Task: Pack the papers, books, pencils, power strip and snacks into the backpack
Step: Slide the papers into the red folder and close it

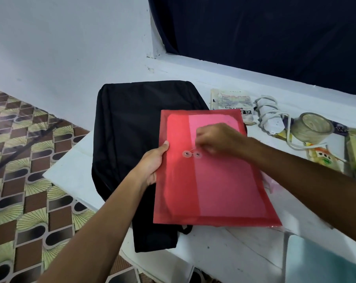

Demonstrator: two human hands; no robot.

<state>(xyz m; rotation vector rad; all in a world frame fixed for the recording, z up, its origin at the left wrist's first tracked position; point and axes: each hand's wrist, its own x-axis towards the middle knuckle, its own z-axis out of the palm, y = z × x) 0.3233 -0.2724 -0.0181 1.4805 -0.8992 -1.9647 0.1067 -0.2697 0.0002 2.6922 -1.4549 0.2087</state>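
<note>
**Packing the backpack: barely started, still fiddling with the folder**

The translucent red plastic document envelope with the string-and-button clasp is lifted over the middle of the white table, its left part overlapping the flat black fabric backpack. You can see pink paper through it, so the papers look to be inside already. The left hand grips the envelope's left edge, thumb on top and fingers underneath. The right hand is bunched up with fingertips pinching the thin string right by the two round clasp buttons. My guess is it's winding or unwinding the closure, can't tell which.

The backpack lies flat along the table's left edge and looks closed and empty-ish, so nothing seems packed yet as far as I can see.

Still left on the table: a paperback book with a pale illustrated cover near the far edge, a white power strip wrapped in its cord beside it, a yellow snack packet toward the right edge, plus a roll of clear tape. I don't see the pencils anywhere.
</note>
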